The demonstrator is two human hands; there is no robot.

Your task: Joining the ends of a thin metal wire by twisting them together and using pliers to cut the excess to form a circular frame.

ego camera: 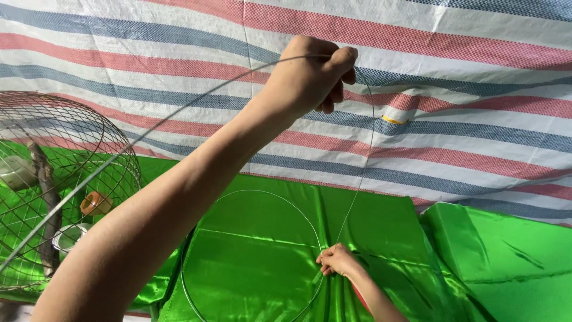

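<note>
My left hand [310,74] is raised, fist pinched tight on the wire [364,161] to keep it taut. My right hand [338,260] grips its lower end against the green cloth [256,262], just beside the wire ring [253,194]. A wire cage [59,155] stands at the left.

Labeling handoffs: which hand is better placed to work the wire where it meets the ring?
Right hand, probably: it pinches the wire right at the wire ring on the green cloth. The left hand is raised high, gripping the wire's upper bend.
</note>
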